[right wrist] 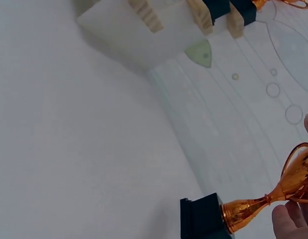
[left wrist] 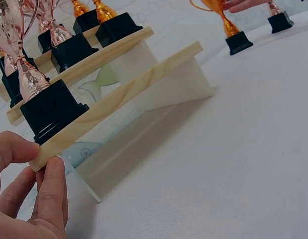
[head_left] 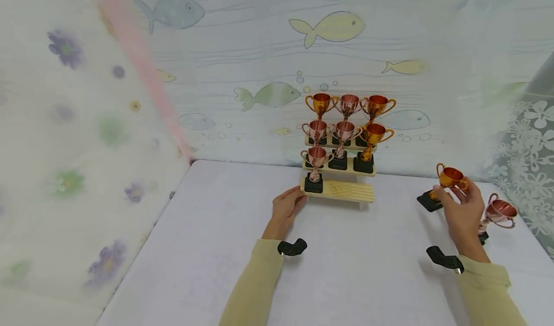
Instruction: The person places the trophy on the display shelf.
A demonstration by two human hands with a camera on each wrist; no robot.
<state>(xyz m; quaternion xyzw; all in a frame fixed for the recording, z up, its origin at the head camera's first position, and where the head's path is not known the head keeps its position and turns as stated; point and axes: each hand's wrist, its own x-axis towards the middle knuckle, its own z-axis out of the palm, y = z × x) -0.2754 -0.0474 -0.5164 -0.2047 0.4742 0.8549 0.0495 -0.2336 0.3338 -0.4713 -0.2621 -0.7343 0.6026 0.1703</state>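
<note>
My left hand (head_left: 286, 207) pinches the left end of the bottom wooden shelf (head_left: 346, 190) of a three-step display stand, thumb on top and fingers underneath. Just above that thumb, a rose-gold trophy cup (left wrist: 32, 74) on a black base stands on the shelf. Out to the right, my right hand (head_left: 465, 213) grips a gold trophy cup (head_left: 450, 178) around its bowl and stem. In the right wrist view its black base (right wrist: 206, 217) points toward the left. A second rose-gold trophy (head_left: 501, 210) stands behind the right hand, its stem partly hidden.
Several gold and rose-gold trophies (head_left: 345, 131) fill the upper two steps. Clear side panels (left wrist: 181, 84) support the stand on the white-covered table (head_left: 207, 249). A fish-print curtain (head_left: 242, 52) hangs right behind it, and a lace curtain (head_left: 532, 162) hangs at the right edge.
</note>
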